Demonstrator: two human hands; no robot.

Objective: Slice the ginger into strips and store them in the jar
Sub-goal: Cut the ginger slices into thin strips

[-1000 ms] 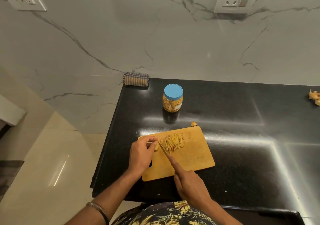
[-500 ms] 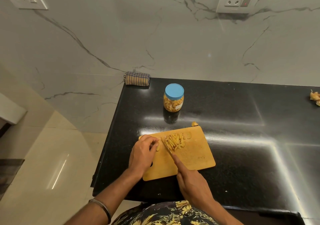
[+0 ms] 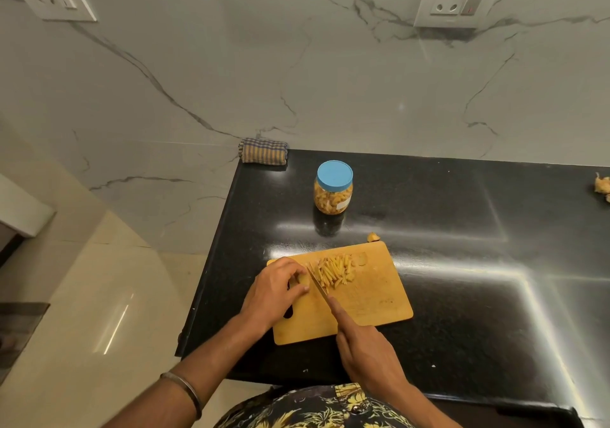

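A wooden cutting board [image 3: 373,299] lies on the black counter [image 3: 462,262]. A pile of yellow ginger strips [image 3: 333,270] sits at its far left part. My left hand [image 3: 274,292] pinches a small ginger piece [image 3: 303,279] on the board's left edge. My right hand [image 3: 366,355] grips a knife [image 3: 318,284], index finger stretched along the blade, which rests between the piece and the pile. A jar [image 3: 333,187] with a blue lid, shut and filled with yellow pieces, stands behind the board.
A folded checked cloth [image 3: 263,151] lies at the counter's back left corner. A ginger scrap [image 3: 373,237] sits just behind the board, and more ginger [image 3: 602,185] lies at the far right edge. The counter's left edge drops to a tiled floor.
My left hand's fingers have curled in tighter over the small ginger piece, and the knife blade has shifted slightly left toward it. The pile and jar have stayed put.
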